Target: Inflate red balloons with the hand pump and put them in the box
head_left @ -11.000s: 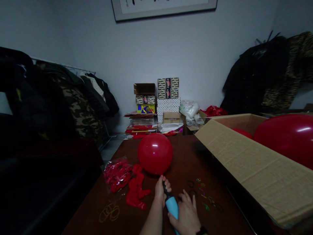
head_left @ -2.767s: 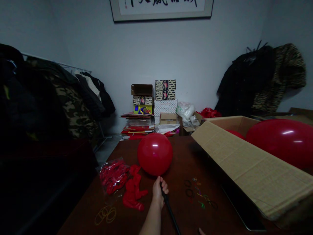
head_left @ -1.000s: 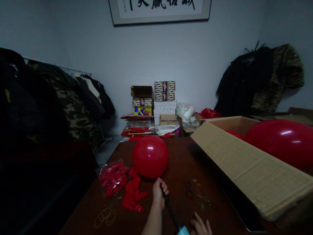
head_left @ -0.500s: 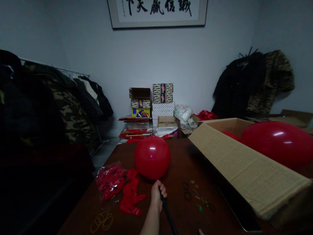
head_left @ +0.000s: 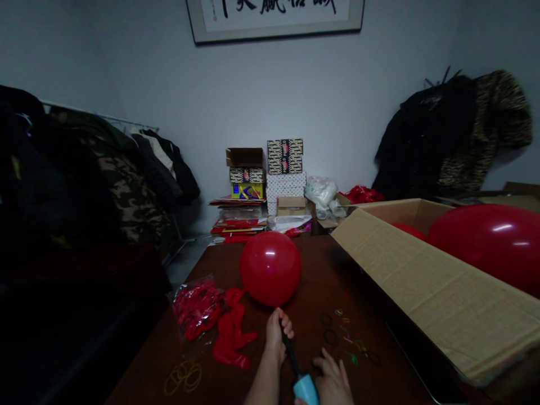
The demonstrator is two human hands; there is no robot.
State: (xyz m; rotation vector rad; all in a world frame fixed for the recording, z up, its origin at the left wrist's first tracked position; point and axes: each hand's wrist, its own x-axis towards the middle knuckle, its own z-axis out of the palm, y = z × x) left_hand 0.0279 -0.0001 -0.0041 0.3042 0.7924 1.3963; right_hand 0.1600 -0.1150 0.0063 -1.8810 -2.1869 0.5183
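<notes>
Red balloon: inflated, over surface, toward far edge, tie not visible. Left hand grips pump at its neck; right hand beside, grip unclear. Limp balloons: left edge, uninflated. Larger balloon: carton, apparently done.

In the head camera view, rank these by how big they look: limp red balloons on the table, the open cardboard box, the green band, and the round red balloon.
Largest to smallest:
1. Open cardboard box, cut off at the right edge
2. Round red balloon
3. Limp red balloons, taken together
4. Green band
</notes>
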